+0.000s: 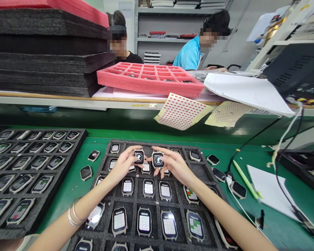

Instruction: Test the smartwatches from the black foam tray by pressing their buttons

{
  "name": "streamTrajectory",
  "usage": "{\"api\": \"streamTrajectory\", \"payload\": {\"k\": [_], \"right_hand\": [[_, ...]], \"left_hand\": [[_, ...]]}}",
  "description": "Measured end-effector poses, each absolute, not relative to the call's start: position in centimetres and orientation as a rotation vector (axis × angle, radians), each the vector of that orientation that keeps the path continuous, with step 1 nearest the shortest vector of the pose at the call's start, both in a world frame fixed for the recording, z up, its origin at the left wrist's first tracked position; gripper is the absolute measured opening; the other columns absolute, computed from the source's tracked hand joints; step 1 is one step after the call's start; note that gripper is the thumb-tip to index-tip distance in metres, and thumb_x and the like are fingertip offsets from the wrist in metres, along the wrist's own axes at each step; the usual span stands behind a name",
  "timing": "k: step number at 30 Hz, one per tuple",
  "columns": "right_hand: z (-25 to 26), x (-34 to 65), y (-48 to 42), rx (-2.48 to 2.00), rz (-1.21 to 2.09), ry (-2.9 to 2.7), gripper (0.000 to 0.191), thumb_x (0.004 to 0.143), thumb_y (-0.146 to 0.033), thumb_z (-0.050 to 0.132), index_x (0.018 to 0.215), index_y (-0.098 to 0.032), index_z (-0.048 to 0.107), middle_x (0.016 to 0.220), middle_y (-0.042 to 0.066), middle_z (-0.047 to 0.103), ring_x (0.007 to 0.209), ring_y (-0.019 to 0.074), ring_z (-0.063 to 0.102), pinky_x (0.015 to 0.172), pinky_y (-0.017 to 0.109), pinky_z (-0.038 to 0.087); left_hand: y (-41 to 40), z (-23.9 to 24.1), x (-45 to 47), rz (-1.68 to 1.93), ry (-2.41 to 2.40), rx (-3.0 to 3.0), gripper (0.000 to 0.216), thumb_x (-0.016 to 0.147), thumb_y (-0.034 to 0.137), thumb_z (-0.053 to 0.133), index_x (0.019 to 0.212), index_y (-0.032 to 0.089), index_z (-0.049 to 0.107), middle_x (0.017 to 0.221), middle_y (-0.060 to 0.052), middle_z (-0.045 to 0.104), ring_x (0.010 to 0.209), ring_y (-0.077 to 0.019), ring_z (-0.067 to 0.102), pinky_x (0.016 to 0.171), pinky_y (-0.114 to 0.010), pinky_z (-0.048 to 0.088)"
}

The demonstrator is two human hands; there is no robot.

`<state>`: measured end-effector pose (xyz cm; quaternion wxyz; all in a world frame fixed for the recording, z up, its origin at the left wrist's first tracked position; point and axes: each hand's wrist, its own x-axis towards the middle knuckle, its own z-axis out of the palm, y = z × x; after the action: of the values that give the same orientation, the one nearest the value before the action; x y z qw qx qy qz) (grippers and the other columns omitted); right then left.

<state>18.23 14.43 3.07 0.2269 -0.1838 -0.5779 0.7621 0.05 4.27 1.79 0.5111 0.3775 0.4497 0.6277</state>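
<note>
Green bench (73, 184) lies below, where the left hand (122, 164) holds one watch (138, 157) and the right hand (174, 164) holds another watch (158, 159) over a black foam tray (136, 201).

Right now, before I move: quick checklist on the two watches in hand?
Left hand gripping a smartwatch by its case: ok.
Right hand gripping a second smartwatch by its case: ok.
Both held screens lit: ok.
Held watches apart from each other: ok.
Loose smartwatch on the green mat seated in the black foam tray: not ok, it lies outside the tray.
Readouts on the held screens: cannot tell, too small.
</note>
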Motion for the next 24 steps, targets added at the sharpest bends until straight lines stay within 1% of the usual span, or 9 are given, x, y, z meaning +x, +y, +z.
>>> {"api": "streamTrajectory", "payload": {"k": [4,8,10,13,17,18,21,24], "right_hand": [[3.04,18.25,14.39,-0.516,2.076,-1.619,0.045,0.084,-0.028,0.061,0.127,-0.015,0.051,0.085,0.009,0.067,0.061,0.0219,0.068,0.042,0.025,0.052],[2.78,18.31,14.49,-0.484,2.030,-1.700,0.048,0.086,-0.029,0.062,0.130,-0.016,0.046,0.100,0.013,0.066,0.060,0.0196,0.068,0.043,0.023,0.051],[2.67,18.34,14.53,-0.481,1.993,-1.745,0.049,0.086,-0.028,0.063,0.130,-0.016,0.045,0.102,0.014,0.066,0.059,0.0184,0.068,0.043,0.021,0.051],[2.58,18.38,14.58,-0.479,1.958,-1.773,0.048,0.087,-0.028,0.062,0.131,-0.017,0.046,0.100,0.013,0.067,0.060,0.0187,0.067,0.042,0.021,0.050],[2.45,18.41,14.64,-0.477,1.977,-1.734,0.048,0.089,-0.034,0.057,0.132,-0.016,0.047,0.082,0.008,0.068,0.058,0.0203,0.066,0.041,0.024,0.050],[2.43,18.41,14.64,-0.486,1.981,-1.723,0.048,0.088,-0.035,0.057,0.132,-0.016,0.047,0.080,0.008,0.067,0.057,0.0202,0.066,0.040,0.024,0.050],[2.41,18.40,14.63,-0.514,1.976,-1.698,0.047,0.087,-0.035,0.058,0.130,-0.016,0.049,0.085,0.009,0.067,0.055,0.0195,0.066,0.039,0.023,0.049],[2.46,18.37,14.62,-0.505,1.977,-1.683,0.046,0.087,-0.034,0.058,0.128,-0.016,0.050,0.092,0.012,0.068,0.055,0.0196,0.066,0.039,0.023,0.049]], "left_hand": [[4.30,1.96,0.15,1.504,1.097,0.906,0.038,0.075,0.018,0.052,0.113,0.017,0.053,0.093,-0.007,0.067,0.089,-0.0234,0.064,0.069,-0.032,0.054],[4.36,1.78,0.13,1.487,1.099,0.920,0.040,0.074,0.018,0.052,0.114,0.016,0.053,0.093,-0.008,0.067,0.090,-0.0241,0.064,0.070,-0.033,0.054],[4.37,1.70,0.10,1.477,1.097,0.932,0.041,0.074,0.017,0.052,0.115,0.016,0.052,0.093,-0.008,0.067,0.090,-0.0240,0.063,0.070,-0.033,0.054],[4.35,1.74,0.10,1.469,1.099,0.952,0.043,0.073,0.015,0.052,0.116,0.016,0.051,0.094,-0.008,0.067,0.091,-0.0235,0.063,0.071,-0.033,0.054],[4.38,1.79,0.14,1.468,1.106,0.990,0.041,0.077,0.019,0.057,0.117,0.016,0.050,0.097,-0.009,0.065,0.093,-0.0232,0.062,0.072,-0.033,0.055],[4.40,1.74,0.14,1.469,1.109,0.999,0.040,0.078,0.021,0.058,0.117,0.016,0.050,0.098,-0.009,0.064,0.093,-0.0229,0.061,0.072,-0.033,0.055],[4.51,1.46,0.09,1.471,1.117,1.020,0.038,0.080,0.026,0.061,0.116,0.017,0.051,0.096,-0.008,0.062,0.088,-0.0212,0.062,0.070,-0.032,0.056],[4.59,1.31,0.04,1.470,1.127,1.028,0.038,0.079,0.027,0.063,0.114,0.017,0.052,0.092,-0.007,0.063,0.083,-0.0203,0.063,0.067,-0.031,0.056]]}}
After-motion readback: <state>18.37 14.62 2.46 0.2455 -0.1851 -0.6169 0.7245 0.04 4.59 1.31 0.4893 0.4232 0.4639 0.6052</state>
